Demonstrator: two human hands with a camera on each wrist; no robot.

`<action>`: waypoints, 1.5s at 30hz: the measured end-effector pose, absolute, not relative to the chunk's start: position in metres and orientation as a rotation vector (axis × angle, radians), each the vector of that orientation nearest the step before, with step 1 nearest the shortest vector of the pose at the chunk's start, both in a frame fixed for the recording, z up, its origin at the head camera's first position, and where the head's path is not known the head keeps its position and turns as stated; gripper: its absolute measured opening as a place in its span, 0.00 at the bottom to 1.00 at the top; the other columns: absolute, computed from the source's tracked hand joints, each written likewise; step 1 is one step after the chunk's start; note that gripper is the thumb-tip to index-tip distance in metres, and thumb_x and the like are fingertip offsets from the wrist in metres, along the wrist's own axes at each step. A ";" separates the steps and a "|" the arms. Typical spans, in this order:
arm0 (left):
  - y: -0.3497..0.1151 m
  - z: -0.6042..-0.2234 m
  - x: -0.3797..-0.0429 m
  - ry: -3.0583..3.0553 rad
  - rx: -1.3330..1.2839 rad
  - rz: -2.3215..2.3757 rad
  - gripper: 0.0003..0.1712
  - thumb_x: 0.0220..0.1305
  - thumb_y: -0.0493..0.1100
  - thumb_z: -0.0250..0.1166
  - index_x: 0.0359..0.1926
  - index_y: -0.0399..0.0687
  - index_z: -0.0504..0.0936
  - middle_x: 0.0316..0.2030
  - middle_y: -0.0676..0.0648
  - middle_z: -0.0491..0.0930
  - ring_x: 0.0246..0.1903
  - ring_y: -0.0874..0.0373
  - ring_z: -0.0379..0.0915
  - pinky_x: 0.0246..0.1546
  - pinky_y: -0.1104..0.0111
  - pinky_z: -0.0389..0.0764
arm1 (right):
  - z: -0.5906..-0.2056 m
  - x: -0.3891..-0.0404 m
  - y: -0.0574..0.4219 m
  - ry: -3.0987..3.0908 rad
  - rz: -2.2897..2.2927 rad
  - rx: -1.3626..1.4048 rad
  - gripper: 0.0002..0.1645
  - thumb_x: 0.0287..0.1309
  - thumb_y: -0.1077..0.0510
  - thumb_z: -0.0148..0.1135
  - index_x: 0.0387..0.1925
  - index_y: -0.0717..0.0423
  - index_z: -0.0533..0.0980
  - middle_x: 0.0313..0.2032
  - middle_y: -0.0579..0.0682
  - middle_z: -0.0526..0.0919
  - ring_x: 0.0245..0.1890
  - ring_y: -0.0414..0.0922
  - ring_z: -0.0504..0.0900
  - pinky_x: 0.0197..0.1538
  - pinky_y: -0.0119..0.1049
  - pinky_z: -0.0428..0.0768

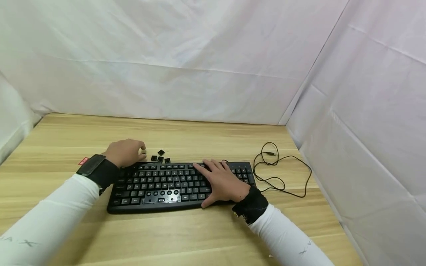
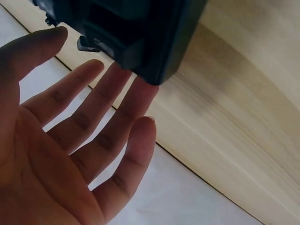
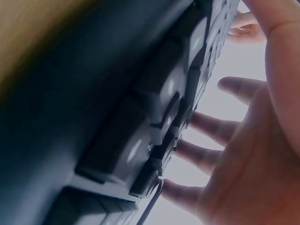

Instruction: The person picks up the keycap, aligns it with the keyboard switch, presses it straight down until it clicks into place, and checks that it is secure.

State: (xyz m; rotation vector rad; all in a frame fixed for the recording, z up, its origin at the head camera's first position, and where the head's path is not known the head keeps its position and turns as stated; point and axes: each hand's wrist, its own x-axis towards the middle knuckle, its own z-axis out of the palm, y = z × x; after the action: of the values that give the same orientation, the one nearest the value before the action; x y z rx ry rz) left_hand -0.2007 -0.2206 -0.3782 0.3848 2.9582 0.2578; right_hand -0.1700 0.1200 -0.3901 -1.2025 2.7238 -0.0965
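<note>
A black keyboard (image 1: 153,208) lies on the wooden table. Along its lower middle, a glossy patch (image 1: 161,197) shows round sockets without keycaps. My left hand (image 1: 124,152) is at the keyboard's back left corner; in the left wrist view its loosely bent fingers (image 2: 105,101) reach the edge, the thumb apart. Spread across the right part of the keyboard is my right hand (image 1: 223,183), thumb by the front edge and fingertips by the back edge. Several loose black keycaps (image 1: 161,152) lie just behind the keyboard, right of my left hand.
A thin black cable (image 1: 283,190) with a plug (image 1: 270,153) lies looped on the table right of the keyboard. White cloth (image 1: 186,85) hangs behind the table (image 1: 199,140) and along its right side.
</note>
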 end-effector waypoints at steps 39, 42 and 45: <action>-0.185 -0.344 -0.152 3.245 0.915 0.312 0.15 0.46 0.40 0.74 0.37 0.43 0.83 0.32 0.44 0.85 0.21 0.56 0.76 0.16 0.59 0.79 | -0.370 -0.160 0.122 2.743 0.098 -1.157 0.83 0.17 0.17 0.64 0.74 0.52 0.45 0.68 0.58 0.57 0.64 0.56 0.56 0.56 0.64 0.64; -0.174 -0.338 -0.144 3.224 0.984 0.344 0.15 0.45 0.40 0.74 0.38 0.44 0.84 0.32 0.45 0.85 0.19 0.58 0.75 0.16 0.61 0.79 | -0.369 -0.162 0.121 2.749 0.089 -1.165 0.83 0.17 0.17 0.64 0.74 0.52 0.45 0.68 0.58 0.57 0.64 0.56 0.57 0.57 0.64 0.64; -0.163 -0.336 -0.134 3.188 1.019 0.363 0.17 0.45 0.41 0.75 0.39 0.45 0.84 0.32 0.46 0.85 0.19 0.59 0.75 0.17 0.62 0.79 | -0.367 -0.161 0.120 2.750 0.079 -1.173 0.83 0.17 0.17 0.65 0.74 0.52 0.46 0.68 0.58 0.58 0.64 0.56 0.57 0.57 0.64 0.63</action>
State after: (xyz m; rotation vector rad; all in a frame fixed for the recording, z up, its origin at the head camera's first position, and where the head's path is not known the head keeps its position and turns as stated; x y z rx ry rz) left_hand -0.1340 -0.1629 -0.3357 1.0195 3.1877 0.3631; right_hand -0.1609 0.1198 -0.3673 -1.1733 2.7505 0.0793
